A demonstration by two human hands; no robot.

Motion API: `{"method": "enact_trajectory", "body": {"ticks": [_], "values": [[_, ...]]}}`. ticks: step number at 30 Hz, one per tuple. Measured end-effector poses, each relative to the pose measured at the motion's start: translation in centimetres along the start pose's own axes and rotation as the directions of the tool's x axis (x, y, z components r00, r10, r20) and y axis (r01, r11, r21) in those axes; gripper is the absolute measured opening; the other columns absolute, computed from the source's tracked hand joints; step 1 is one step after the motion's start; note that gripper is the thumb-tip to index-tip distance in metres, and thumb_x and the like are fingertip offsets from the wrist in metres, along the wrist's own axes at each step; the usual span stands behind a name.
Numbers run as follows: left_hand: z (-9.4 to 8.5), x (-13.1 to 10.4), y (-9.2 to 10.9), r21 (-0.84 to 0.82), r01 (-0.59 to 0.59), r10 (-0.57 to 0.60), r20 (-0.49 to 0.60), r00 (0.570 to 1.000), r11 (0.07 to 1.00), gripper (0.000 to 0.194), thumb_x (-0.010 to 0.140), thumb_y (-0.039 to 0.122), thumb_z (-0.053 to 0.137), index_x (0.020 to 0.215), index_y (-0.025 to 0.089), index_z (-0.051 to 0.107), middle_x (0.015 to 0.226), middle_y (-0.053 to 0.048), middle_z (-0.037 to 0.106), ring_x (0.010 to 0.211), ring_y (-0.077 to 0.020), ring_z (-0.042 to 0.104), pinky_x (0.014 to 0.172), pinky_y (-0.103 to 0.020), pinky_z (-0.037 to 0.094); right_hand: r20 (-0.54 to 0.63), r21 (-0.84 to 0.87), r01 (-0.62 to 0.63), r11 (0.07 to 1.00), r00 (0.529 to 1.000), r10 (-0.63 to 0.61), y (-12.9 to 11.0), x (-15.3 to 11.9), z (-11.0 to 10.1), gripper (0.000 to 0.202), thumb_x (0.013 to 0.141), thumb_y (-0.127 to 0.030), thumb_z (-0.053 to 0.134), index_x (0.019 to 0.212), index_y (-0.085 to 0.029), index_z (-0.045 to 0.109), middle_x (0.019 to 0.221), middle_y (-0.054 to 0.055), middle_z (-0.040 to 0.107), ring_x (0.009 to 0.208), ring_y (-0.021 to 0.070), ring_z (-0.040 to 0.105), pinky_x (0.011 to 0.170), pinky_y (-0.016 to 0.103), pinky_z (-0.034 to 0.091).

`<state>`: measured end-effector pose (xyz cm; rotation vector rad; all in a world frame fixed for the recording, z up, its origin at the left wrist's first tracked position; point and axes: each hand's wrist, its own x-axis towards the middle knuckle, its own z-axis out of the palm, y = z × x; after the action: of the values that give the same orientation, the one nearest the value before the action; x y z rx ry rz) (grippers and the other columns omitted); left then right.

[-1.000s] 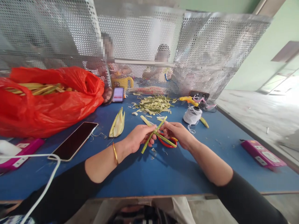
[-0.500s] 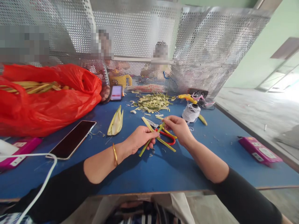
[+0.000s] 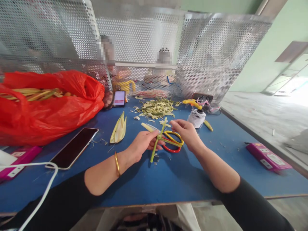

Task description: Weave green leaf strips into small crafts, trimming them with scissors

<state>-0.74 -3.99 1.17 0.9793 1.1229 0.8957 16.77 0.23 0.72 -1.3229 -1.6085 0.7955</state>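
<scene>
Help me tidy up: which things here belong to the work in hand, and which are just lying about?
Likely the job:
crossed strips in left hand
scissors
trimmings
red bag
white thread

Likely lying about:
dark phone
magenta socket block at right

one pair of scissors point(image 3: 173, 132), two power strips point(image 3: 268, 157) point(image 3: 27, 156)

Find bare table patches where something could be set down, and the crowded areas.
Between the forearms, a bare patch runs from the near edge of the table toward the held green strips and scissors. Another, specked, lies between the right forearm and rightmost power strip. Crowded: the back, with leaf scraps and thread spool; the left, with red bag and phone.
</scene>
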Motion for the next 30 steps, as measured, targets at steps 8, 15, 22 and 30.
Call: {"method": "enact_trajectory", "body": {"ticks": [8, 15, 22, 30], "values": [[-0.1, 0.3, 0.0, -0.108, -0.071, 0.068, -0.031, 0.997, 0.992, 0.024, 0.085, 0.033, 0.061, 0.092, 0.012, 0.071, 0.083, -0.01, 0.075, 0.072, -0.0156, 0.069, 0.068, -0.025, 0.05, 0.261, -0.093, 0.119, 0.988, 0.961, -0.091, -0.4, -1.0, 0.3, 0.025, 0.079, -0.04, 0.059, 0.074, -0.018, 0.068, 0.06, 0.0, 0.062, 0.057, 0.0131, 0.049, 0.056, 0.026, 0.038], [-3.0, 1.4, 1.5, -0.137, -0.002, 0.01, 0.056, 0.998, 0.991, 0.062, 0.08, 0.068, 0.05, 0.091, 0.011, 0.072, 0.081, -0.013, 0.074, 0.069, -0.0188, 0.068, 0.06, -0.027, 0.051, 0.287, -0.275, 0.498, 0.822, 0.859, -0.424, -0.6, 0.2, -1.6, 0.023, 0.087, -0.031, 0.054, 0.071, -0.02, 0.067, 0.07, 0.003, 0.068, 0.068, 0.0162, 0.057, 0.07, 0.029, 0.041], [-3.1, 1.1, 1.4, 0.257, -0.028, -0.032, 0.224, 0.974, 0.966, 0.025, 0.079, 0.039, 0.066, 0.084, 0.015, 0.071, 0.08, -0.009, 0.075, 0.068, -0.017, 0.069, 0.062, -0.025, 0.048, 0.426, -0.339, 0.69, 0.639, 0.719, -0.55, -0.4, -0.1, -1.4, 0.025, 0.094, -0.027, 0.048, 0.079, -0.022, 0.067, 0.078, 0.002, 0.071, 0.075, 0.0157, 0.063, 0.101, 0.04, 0.03], [-2.8, 1.2, 1.0, 0.331, -0.163, 0.079, 0.253, 0.964, 0.929, 0.014, 0.077, 0.025, 0.069, 0.088, 0.016, 0.073, 0.074, -0.004, 0.074, 0.065, -0.0128, 0.067, 0.062, -0.023, 0.046, 0.5, -0.43, 0.772, 0.468, 0.635, -0.588, -1.0, -0.4, -1.4, 0.026, 0.094, -0.029, 0.049, 0.083, -0.023, 0.07, 0.074, 0.001, 0.067, 0.077, 0.0164, 0.059, 0.103, 0.041, 0.029]]}}
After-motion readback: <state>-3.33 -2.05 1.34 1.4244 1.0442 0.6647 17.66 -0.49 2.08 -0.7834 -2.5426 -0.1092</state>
